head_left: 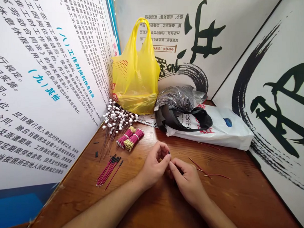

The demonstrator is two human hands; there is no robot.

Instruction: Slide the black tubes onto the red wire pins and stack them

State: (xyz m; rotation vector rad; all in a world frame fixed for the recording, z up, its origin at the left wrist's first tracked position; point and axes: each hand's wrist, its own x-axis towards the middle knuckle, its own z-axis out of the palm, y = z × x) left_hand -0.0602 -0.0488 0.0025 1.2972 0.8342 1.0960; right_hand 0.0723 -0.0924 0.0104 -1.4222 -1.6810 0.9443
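My left hand point(154, 165) and my right hand point(187, 180) meet over the wooden table point(238, 203), fingertips together. Between them they pinch a small black sleeve point(169, 153) on what looks like a thin wire; the wire itself is mostly hidden by the fingers. To the left of my left hand lies a loose pile of pink wires with black tips point(109, 169). Further back lie two banded bundles of pink wires with gold ends point(130, 138). Loose red wires point(205, 170) lie just right of my right hand.
A heap of white-headed pins point(115, 121) lies by the left board. A yellow plastic bag point(135, 77) stands at the back, with a dark shiny bag point(178, 98) and a white bag with black handles point(216, 129) beside it. Printed boards wall in the table on three sides.
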